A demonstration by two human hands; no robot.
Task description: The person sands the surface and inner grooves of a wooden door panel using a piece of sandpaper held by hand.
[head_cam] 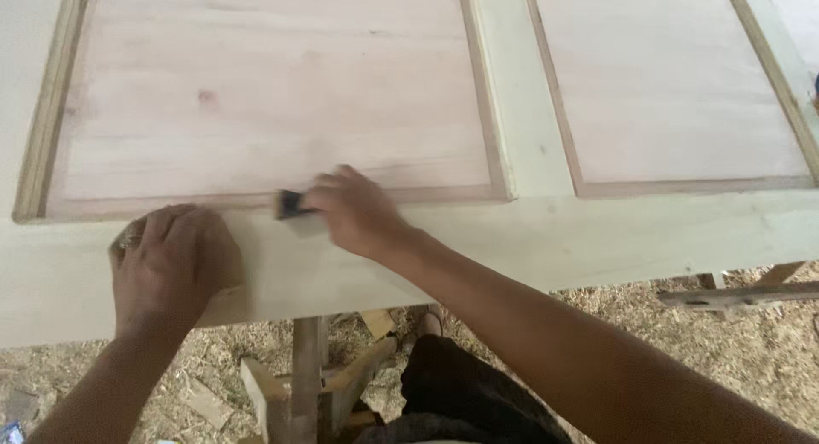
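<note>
A pale wooden door [529, 231] lies flat in front of me, with two recessed pinkish panels framed by moulding. My right hand [354, 209] grips a small dark block [290, 203] and presses it against the moulding at the lower edge of the left panel [273, 94]. My left hand [171, 261] rests on the door's near rail, fingers curled over a folded piece of brownish sandpaper [130, 237] that is mostly hidden beneath it.
The right panel [665, 86] lies beyond a pale upright stile [520, 94]. Under the door, a wooden trestle [307, 376] stands on a floor strewn with shavings and offcuts [205, 401]. Another wooden bar [742, 296] juts in at lower right.
</note>
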